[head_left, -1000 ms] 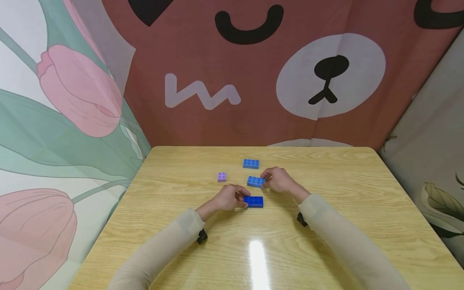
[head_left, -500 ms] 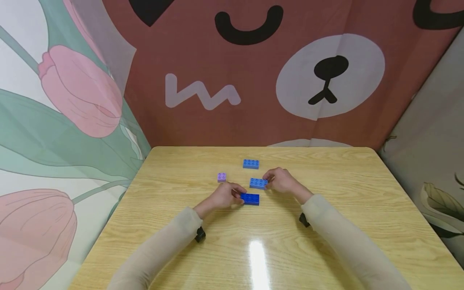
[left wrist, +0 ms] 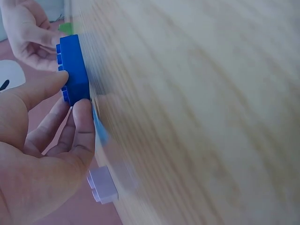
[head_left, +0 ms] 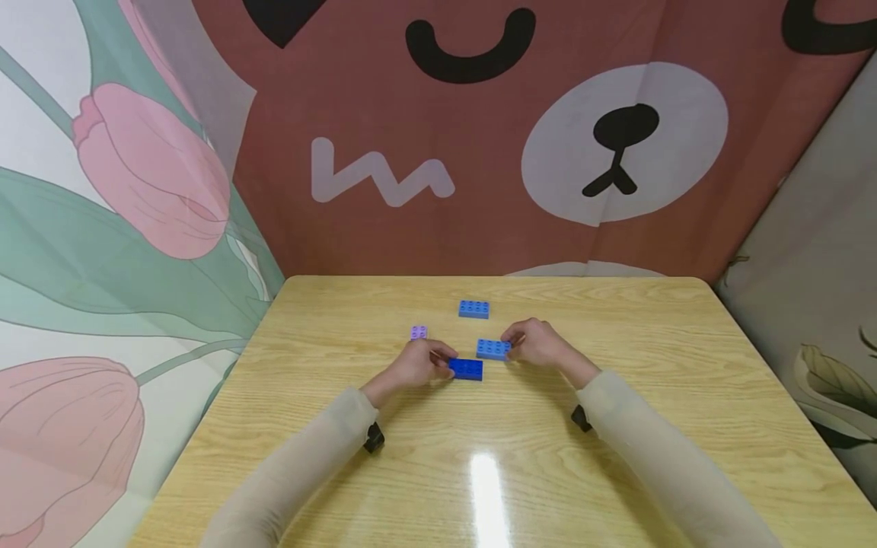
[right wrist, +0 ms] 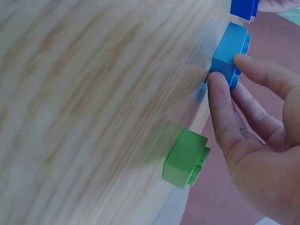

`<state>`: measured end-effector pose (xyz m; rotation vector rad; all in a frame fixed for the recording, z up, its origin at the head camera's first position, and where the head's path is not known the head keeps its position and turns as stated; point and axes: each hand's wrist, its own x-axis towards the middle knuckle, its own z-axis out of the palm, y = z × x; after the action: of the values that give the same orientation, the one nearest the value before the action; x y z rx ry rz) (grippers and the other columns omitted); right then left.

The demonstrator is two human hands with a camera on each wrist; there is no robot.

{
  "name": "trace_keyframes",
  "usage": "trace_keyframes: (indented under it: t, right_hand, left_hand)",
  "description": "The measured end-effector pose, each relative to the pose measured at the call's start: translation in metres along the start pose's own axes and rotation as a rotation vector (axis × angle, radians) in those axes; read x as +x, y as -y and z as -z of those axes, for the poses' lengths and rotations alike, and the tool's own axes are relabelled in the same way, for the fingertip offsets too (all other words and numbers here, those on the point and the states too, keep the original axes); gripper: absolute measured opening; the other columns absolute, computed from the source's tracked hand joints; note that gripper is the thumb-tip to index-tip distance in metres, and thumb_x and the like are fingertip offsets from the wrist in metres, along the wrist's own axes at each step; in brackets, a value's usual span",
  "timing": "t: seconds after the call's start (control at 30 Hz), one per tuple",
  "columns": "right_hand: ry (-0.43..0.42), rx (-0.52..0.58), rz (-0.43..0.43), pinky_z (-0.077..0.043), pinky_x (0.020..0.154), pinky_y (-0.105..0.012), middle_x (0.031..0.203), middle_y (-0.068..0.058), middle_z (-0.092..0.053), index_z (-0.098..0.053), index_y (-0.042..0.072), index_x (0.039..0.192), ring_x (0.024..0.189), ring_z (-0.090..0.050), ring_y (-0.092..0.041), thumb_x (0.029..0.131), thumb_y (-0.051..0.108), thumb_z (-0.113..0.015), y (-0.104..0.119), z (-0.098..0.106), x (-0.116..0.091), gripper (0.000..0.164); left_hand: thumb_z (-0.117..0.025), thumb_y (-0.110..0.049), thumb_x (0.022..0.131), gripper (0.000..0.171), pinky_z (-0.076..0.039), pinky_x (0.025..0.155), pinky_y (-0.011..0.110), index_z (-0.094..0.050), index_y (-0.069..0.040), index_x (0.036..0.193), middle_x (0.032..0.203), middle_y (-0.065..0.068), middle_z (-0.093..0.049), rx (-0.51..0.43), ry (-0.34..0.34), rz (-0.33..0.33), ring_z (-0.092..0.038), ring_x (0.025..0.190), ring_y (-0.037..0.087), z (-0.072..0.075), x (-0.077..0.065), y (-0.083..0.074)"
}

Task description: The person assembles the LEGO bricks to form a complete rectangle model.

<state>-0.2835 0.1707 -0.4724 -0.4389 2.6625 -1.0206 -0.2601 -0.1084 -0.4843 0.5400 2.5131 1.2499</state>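
In the head view, the dark blue toy building brick (head_left: 466,369) had been brought up and to the left since a second earlier, and now lay just below centre of the frame. The light blue eight-stud brick (head_left: 490,349) had been shifted slightly right and down, so that the two were left just beside each other; whether they touched could not be told. The mid-blue eight-stud brick (head_left: 474,309), above them, was left in place, as was the purple four-stud brick (head_left: 419,332), whose lower edge was now covered by the left hand (head_left: 414,363). The dark brick was pinched at its left end by that hand, and the light one at its right end by the right hand (head_left: 539,342). All the bricks were set on the wood-grain tabletop (head_left: 651,320).

In the left wrist view, the dark brick was gripped at upper left, its studded side pressed by the thumb and its lower end touched by a fingertip. The purple brick was seen at lower left, well apart from the pinch.

In the right wrist view, the light brick was held at upper right, the fingers drawn narrow around its near end. The green brick (right wrist: 183,158) was seen untouched below it, near the lower centre.
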Motion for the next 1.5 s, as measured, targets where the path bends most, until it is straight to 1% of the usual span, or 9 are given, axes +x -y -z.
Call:
trace_keyframes:
  t: [0.1, 0.23, 0.37, 0.63, 0.87, 1.03, 1.37, 1.5]
  right_hand:
    - [0.0, -0.001, -0.008, -0.054, 0.085, -0.041, 0.109, -0.007, -0.07, -0.072, 0.002, 0.116, 0.101, -0.066, -0.026, 0.088, 0.007, -0.08, -0.001, 0.0, -0.002, 0.029]
    - [0.003, -0.006, -0.018, -0.053, 0.087, -0.043, 0.11, -0.006, -0.07, -0.072, 0.003, 0.115, 0.101, -0.065, -0.026, 0.089, 0.008, -0.08, -0.003, 0.001, -0.005, 0.028]
    - [0.011, -0.012, -0.016, -0.053, 0.085, -0.042, 0.108, -0.005, -0.071, -0.073, 0.004, 0.115, 0.101, -0.065, -0.025, 0.089, 0.007, -0.079, -0.005, 0.002, -0.008, 0.028]
    - [0.036, -0.002, 0.013, -0.056, 0.079, -0.04, 0.107, -0.005, -0.07, -0.073, 0.004, 0.115, 0.099, -0.066, -0.026, 0.089, 0.006, -0.079, -0.005, 0.005, -0.014, 0.027]
    - [0.04, 0.015, 0.007, -0.055, 0.081, -0.04, 0.107, -0.004, -0.071, -0.073, 0.004, 0.114, 0.1, -0.066, -0.025, 0.088, 0.005, -0.079, -0.003, 0.004, -0.016, 0.026]
    - [0.052, 0.028, 0.004, -0.056, 0.079, -0.04, 0.106, -0.004, -0.07, -0.073, 0.004, 0.115, 0.101, -0.065, -0.026, 0.088, 0.004, -0.079, -0.003, 0.004, -0.017, 0.027]
    - [0.06, 0.031, 0.017, -0.056, 0.078, -0.04, 0.107, -0.004, -0.07, -0.072, 0.003, 0.116, 0.1, -0.065, -0.026, 0.088, 0.002, -0.078, -0.001, 0.003, -0.017, 0.028]
    - [0.064, 0.031, 0.021, -0.056, 0.078, -0.04, 0.106, -0.004, -0.07, -0.072, 0.004, 0.115, 0.1, -0.065, -0.026, 0.088, 0.002, -0.078, -0.002, 0.003, -0.017, 0.028]
  left_hand:
    - [-0.082, 0.0, 0.085, 0.027, -0.054, 0.065, 0.027, -0.076, -0.003, 0.11, 0.097, 0.004, -0.071, 0.013, -0.012, -0.003, -0.064, 0.082, 0.013, 0.002, 0.001, 0.0]
    - [-0.082, -0.001, 0.086, 0.026, -0.054, 0.064, 0.027, -0.076, -0.004, 0.111, 0.096, 0.004, -0.07, 0.017, -0.02, 0.027, -0.064, 0.083, 0.015, 0.004, 0.0, -0.001]
    - [-0.081, -0.002, 0.088, 0.026, -0.054, 0.065, 0.027, -0.076, -0.006, 0.113, 0.098, 0.002, -0.069, 0.028, -0.027, 0.053, -0.063, 0.085, 0.016, 0.005, 0.002, 0.001]
    - [-0.081, -0.002, 0.087, 0.026, -0.053, 0.064, 0.027, -0.076, -0.006, 0.112, 0.094, 0.002, -0.068, 0.031, -0.044, 0.041, -0.062, 0.084, 0.017, 0.006, 0.007, 0.001]
    - [-0.081, -0.002, 0.087, 0.025, -0.053, 0.066, 0.027, -0.076, -0.005, 0.111, 0.094, 0.001, -0.068, 0.046, -0.05, 0.021, -0.063, 0.085, 0.016, 0.005, 0.01, 0.004]
    - [-0.081, -0.002, 0.087, 0.026, -0.054, 0.065, 0.027, -0.076, -0.004, 0.111, 0.093, 0.002, -0.068, 0.038, -0.045, 0.005, -0.063, 0.084, 0.015, 0.005, 0.011, 0.004]
    - [-0.081, -0.002, 0.088, 0.025, -0.054, 0.065, 0.027, -0.075, -0.004, 0.112, 0.099, 0.004, -0.07, 0.034, -0.044, 0.006, -0.064, 0.085, 0.015, 0.004, 0.012, 0.003]
    - [-0.081, -0.002, 0.087, 0.026, -0.054, 0.065, 0.027, -0.075, -0.004, 0.112, 0.099, 0.005, -0.07, 0.034, -0.046, 0.002, -0.064, 0.085, 0.015, 0.004, 0.012, 0.003]
